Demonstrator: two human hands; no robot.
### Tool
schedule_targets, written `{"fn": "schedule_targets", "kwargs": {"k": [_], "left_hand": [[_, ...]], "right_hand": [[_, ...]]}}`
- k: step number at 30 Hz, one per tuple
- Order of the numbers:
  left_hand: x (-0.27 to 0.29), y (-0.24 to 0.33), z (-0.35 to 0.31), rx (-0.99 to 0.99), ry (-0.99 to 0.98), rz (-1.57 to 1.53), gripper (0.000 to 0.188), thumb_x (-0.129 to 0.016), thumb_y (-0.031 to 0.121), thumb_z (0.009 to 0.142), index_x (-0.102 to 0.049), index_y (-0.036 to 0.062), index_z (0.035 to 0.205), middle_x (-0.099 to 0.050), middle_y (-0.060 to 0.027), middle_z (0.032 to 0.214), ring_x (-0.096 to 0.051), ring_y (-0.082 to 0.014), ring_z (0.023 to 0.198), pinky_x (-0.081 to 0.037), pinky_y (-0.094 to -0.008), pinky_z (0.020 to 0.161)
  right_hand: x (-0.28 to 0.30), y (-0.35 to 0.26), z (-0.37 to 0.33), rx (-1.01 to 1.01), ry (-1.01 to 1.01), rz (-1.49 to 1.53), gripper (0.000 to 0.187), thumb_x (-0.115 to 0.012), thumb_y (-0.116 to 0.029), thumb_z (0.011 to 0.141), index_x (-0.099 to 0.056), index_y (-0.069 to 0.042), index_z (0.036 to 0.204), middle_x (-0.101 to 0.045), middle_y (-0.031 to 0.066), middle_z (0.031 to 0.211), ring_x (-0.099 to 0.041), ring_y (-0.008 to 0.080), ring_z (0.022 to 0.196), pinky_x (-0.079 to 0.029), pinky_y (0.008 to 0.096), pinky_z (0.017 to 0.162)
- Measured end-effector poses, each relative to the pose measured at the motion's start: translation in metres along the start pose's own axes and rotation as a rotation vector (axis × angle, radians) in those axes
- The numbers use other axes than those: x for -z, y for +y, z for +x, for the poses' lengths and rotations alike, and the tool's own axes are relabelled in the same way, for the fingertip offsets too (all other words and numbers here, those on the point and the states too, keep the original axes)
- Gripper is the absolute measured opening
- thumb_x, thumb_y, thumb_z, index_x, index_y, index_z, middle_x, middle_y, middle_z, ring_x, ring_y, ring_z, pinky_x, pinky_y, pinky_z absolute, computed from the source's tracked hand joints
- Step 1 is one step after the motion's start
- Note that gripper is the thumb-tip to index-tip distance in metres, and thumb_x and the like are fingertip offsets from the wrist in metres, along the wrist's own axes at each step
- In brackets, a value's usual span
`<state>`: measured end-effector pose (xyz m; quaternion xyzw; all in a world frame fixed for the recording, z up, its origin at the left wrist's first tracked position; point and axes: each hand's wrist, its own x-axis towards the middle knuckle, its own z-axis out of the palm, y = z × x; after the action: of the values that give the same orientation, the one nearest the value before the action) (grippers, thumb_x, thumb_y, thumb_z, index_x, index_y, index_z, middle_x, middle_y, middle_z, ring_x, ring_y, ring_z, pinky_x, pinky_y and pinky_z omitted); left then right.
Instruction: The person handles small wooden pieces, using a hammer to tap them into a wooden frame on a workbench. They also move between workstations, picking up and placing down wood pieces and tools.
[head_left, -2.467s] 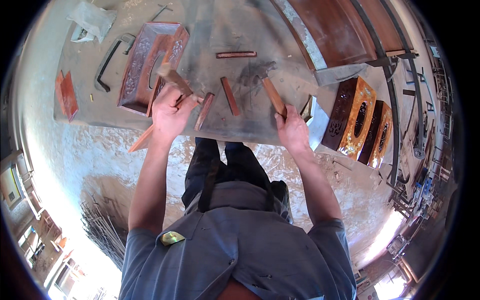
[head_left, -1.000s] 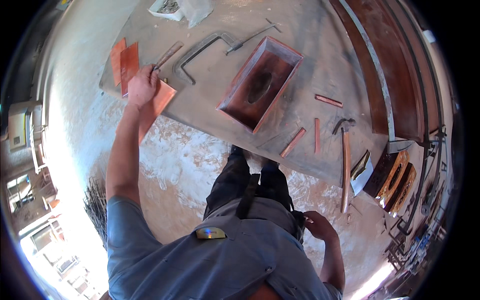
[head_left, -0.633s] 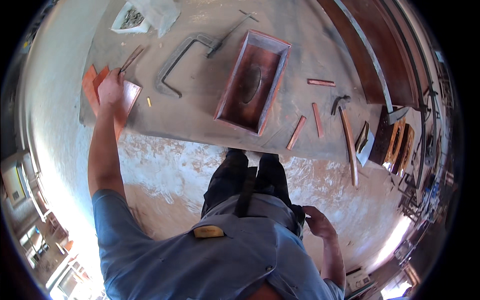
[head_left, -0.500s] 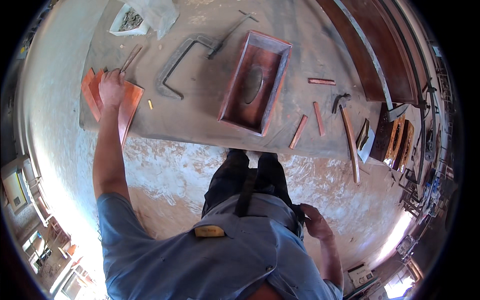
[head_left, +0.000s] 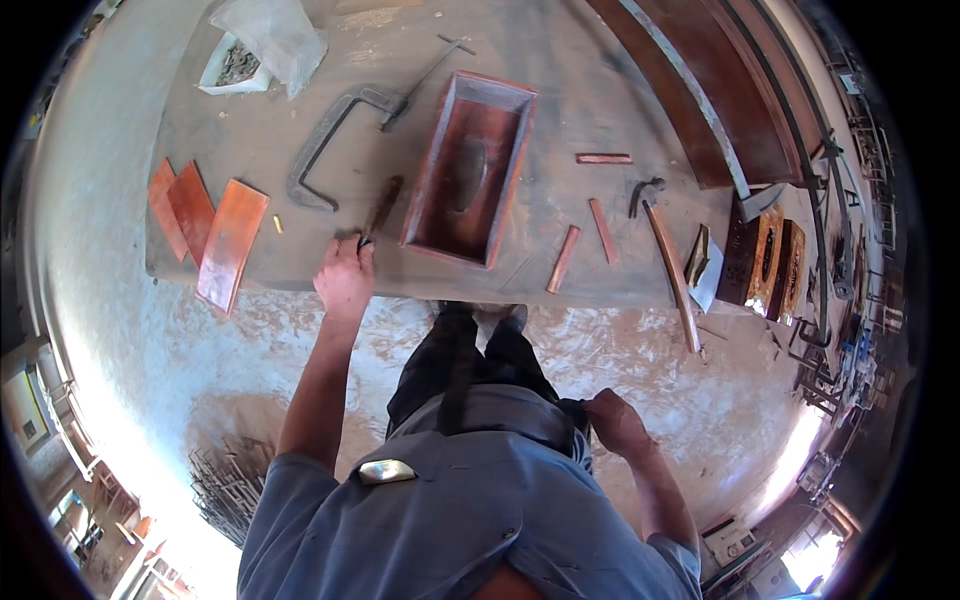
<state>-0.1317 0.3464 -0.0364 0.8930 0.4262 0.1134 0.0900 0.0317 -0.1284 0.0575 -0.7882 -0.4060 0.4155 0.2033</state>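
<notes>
My left hand (head_left: 345, 277) is closed around one end of a tool with a dark wooden handle (head_left: 384, 204), held low over the table's near edge. The handle points away from me, and the tool's exact kind is unclear. To its right lies a reddish-brown open wooden box (head_left: 412, 222) with an oval shape in its base. A C-clamp (head_left: 318, 140) rests beyond the hand. Left of it lie several reddish wooden boards (head_left: 232, 245) and a small yellow piece (head_left: 279, 224). My right hand (head_left: 617, 424) is at my hip, fingers curled against something dark, partly hidden.
A hammer (head_left: 674, 270) overhangs the table's front edge (head_left: 500, 298) at the right. Several thin wood strips (head_left: 563, 260) lie between it and the box. Far left stands a white container (head_left: 215, 75) with plastic over it. Large dark panels (head_left: 690, 90) fill the right side.
My left hand has left the reddish boards and moved right and nearer with the wooden-handled tool, stopping beside the box. The boards lie uncovered. My right hand stays at my hip.
</notes>
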Motion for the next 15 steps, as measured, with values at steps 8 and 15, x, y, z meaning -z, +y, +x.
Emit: {"fn": "schedule_targets", "kwargs": {"k": [8,15], "left_hand": [[0.019,0.006,-0.026,-0.081,0.078,-0.001,0.032,-0.062,0.024,0.091,-0.061,0.0080,0.119,-0.062,-0.0156,0.105,-0.062,-0.0359,0.094,-0.052,-0.0445,0.077],[0.052,0.042,-0.095,-0.151,-0.007,-0.145,0.021,-0.059,0.009,0.092,-0.064,0.0008,0.111,-0.063,-0.0168,0.103,-0.063,-0.0346,0.090,-0.051,-0.0410,0.078]], "right_hand": [[0.009,0.033,-0.041,-0.017,0.016,0.100,0.036,-0.063,-0.006,0.081,-0.062,-0.003,0.117,-0.062,0.0172,0.108,-0.060,0.0346,0.105,-0.050,0.0403,0.090],[-0.008,0.063,-0.070,-0.156,0.248,0.110,0.019,-0.067,-0.008,0.082,-0.069,-0.007,0.100,-0.064,0.0148,0.093,-0.066,0.0321,0.085,-0.054,0.0379,0.073]]}}
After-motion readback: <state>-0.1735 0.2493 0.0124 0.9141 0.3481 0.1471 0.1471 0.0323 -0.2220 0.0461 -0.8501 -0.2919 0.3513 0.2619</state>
